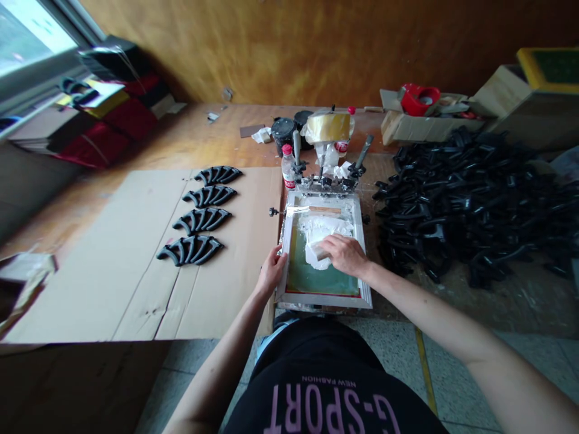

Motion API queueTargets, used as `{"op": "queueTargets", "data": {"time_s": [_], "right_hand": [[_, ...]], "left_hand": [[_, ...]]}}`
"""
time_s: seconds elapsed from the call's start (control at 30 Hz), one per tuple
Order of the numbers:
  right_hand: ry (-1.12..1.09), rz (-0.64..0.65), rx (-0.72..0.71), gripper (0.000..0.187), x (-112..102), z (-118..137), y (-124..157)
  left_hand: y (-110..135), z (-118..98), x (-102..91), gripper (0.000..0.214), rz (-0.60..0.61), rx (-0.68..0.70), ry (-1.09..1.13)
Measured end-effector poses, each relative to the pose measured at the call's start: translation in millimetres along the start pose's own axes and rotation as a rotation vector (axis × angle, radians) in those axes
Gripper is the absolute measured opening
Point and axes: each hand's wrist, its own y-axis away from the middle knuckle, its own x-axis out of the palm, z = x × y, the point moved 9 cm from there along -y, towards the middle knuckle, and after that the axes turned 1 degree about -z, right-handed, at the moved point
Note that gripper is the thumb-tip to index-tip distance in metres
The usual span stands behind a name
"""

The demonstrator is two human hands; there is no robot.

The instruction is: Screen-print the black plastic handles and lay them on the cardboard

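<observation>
Mid-frame, my left hand (271,271) grips the screen (323,298) at its left edge, my right hand (346,254) clamps a squeegee (319,252) in ink (325,226).

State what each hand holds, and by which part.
Left hand grips the screen frame by its left rail; right hand holds a squeegee by its top edge.

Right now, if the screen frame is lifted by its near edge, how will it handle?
The screen frame looks stiff: metal-looking rails. It would likely pivot, not come free, as its far end sits in the clamp. White ink on the mesh looks wet and may smear if tilted.
</observation>
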Motion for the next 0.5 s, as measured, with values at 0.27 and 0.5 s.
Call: {"op": "queueTargets", "data": {"time_s": [0.27, 0.5], "right_hand": [[-0.164, -0.007, 0.051, 0.020, -4, 2, -5], [-0.191, -0.265, 0.478, 0.052, -80, -113, -49]], "left_hand": [[3, -10, -0.9, 0.063, 0.016, -0.010, 0.057], [24, -76, -25.1, 0.061, 0.036, 0.035, 0.212]]}}
